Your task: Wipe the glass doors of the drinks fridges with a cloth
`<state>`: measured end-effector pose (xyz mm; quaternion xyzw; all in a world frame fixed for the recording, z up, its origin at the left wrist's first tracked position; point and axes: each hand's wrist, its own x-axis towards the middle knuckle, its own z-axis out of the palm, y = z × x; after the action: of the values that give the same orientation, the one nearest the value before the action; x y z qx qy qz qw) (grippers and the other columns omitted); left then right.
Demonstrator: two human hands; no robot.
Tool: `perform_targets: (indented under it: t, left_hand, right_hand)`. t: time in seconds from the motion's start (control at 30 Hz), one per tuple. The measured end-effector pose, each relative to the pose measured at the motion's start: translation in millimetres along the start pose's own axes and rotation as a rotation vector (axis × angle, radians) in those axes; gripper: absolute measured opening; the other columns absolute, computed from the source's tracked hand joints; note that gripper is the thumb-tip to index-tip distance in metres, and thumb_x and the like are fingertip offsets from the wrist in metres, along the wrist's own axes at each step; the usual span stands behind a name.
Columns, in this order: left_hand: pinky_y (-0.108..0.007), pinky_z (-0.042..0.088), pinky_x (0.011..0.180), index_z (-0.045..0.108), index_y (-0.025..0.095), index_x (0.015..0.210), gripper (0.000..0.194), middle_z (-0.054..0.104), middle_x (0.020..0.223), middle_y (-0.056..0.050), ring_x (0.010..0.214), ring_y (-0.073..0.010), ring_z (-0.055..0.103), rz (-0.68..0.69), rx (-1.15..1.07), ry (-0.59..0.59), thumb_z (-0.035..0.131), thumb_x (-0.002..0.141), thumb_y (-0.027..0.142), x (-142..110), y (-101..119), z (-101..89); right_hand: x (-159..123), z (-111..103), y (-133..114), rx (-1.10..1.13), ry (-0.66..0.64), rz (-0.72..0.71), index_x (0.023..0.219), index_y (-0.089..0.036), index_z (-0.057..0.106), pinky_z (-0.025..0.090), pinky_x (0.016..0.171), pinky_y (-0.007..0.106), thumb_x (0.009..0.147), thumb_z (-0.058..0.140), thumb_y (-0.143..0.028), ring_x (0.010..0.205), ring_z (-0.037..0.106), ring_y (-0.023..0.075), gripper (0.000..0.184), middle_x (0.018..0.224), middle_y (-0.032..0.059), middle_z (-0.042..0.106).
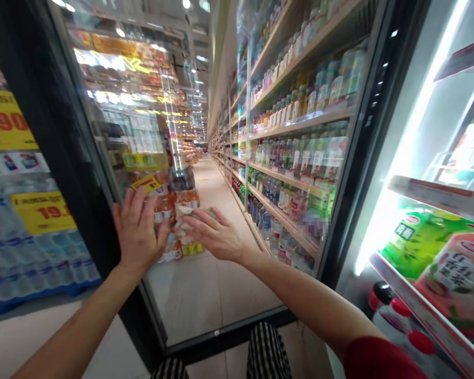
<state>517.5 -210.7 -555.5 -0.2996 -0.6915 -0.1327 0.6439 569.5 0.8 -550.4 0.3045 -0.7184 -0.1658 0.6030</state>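
An open glass door (pixel 229 287) with a dark frame stands tilted in front of me. My left hand (pixel 140 231) lies with its fingers spread at the left side of the pane, by the frame. Held under the fingers of my right hand (pixel 217 234) is a crumpled pale cloth (pixel 182 210), pressed against the glass near the left hand. Most of the cloth is hidden by those fingers. Its exact material cannot be made out.
To the right, the lit cooler holds a green drink pack (pixel 416 239), a pink pack (pixel 458 279) and red-capped bottles (pixel 398 313). Stacked bottled water (pixel 35 258) with yellow price signs (pixel 43 211) stands at left. Long bottle shelves (pixel 300 131) appear in the glass.
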Motion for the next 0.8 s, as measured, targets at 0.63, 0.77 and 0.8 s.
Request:
perform_targets:
  t: [0.63,0.77,0.8]
  left_hand:
    - [-0.044,0.010,0.114,0.023,0.017,0.141,0.064,0.035,0.143,-0.013,0.138,-0.0204,0.017,0.108,-0.005,-0.016,0.049,0.083,0.024,28.0,45.3,15.8]
    - [-0.044,0.012,0.113,0.029,0.016,0.138,0.058,0.040,0.140,-0.013,0.137,-0.0217,0.022,0.150,0.002,-0.009,0.048,0.084,0.026,57.9,57.8,19.5]
    - [-0.044,0.013,0.113,0.030,0.016,0.138,0.057,0.039,0.140,-0.012,0.137,-0.0221,0.024,0.149,0.003,-0.011,0.048,0.084,0.026,64.4,59.2,19.9]
  right_hand:
    - [-40.8,-34.3,134.5,-0.237,0.496,0.878,0.134,-0.017,0.040,0.028,0.106,0.056,0.086,0.032,-0.017,0.138,0.021,0.0268,0.049,0.145,0.0132,0.030]
    - [-24.0,-28.0,98.6,-0.142,0.238,0.478,0.133,-0.024,0.041,0.030,0.108,0.049,0.083,0.039,-0.016,0.138,0.020,0.0239,0.050,0.144,0.0082,0.034]
    - [-25.2,-27.0,90.6,-0.112,0.142,0.340,0.132,-0.026,0.042,0.030,0.108,0.047,0.082,0.040,-0.015,0.138,0.021,0.0224,0.051,0.143,0.0059,0.037]
